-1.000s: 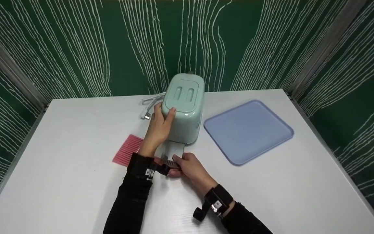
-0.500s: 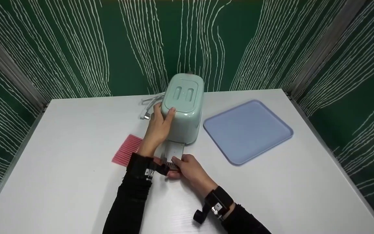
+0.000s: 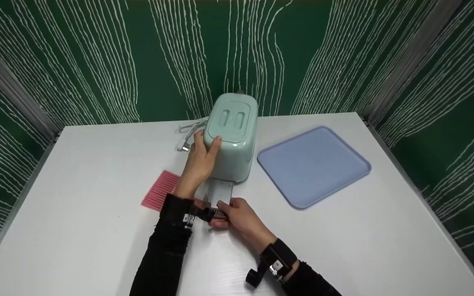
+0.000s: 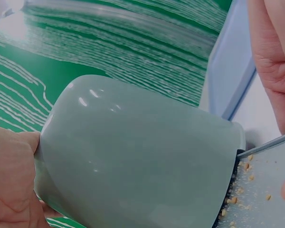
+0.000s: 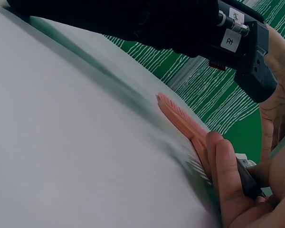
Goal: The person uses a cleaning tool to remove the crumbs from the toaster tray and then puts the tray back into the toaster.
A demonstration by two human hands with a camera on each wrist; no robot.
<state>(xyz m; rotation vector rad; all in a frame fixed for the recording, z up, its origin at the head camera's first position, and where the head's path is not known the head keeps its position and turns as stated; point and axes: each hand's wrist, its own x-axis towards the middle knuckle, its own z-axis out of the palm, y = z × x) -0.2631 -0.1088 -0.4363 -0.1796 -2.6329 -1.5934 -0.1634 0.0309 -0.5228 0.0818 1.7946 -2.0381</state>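
A mint-green toaster point(image 3: 235, 162) with a lid on top stands at the back middle of the table. My left hand point(image 3: 198, 164) grips its near left corner, thumb and fingers around the edge. From the toaster's base a flat grey crumb tray point(image 3: 221, 190) sticks out toward me. My right hand point(image 3: 246, 220) pinches the tray's dark front end between thumb and fingers. Crumbs point(image 4: 249, 166) lie on the tray in the left wrist view. Beside it is a pink brush point(image 3: 161, 191), its bristles to the left; my left wrist and right fingers partly cover its handle.
To the right lies a blue rectangular tray point(image 3: 315, 166). A grey power cord with a plug point(image 3: 185, 146) rests left of the toaster. Green walls with white streaks point(image 3: 171, 61) enclose the white table point(image 3: 84, 197) at the back and sides.
My right hand has drawn back slightly toward me, and more of the crumb tray shows outside the toaster. The left hand stays on the toaster.
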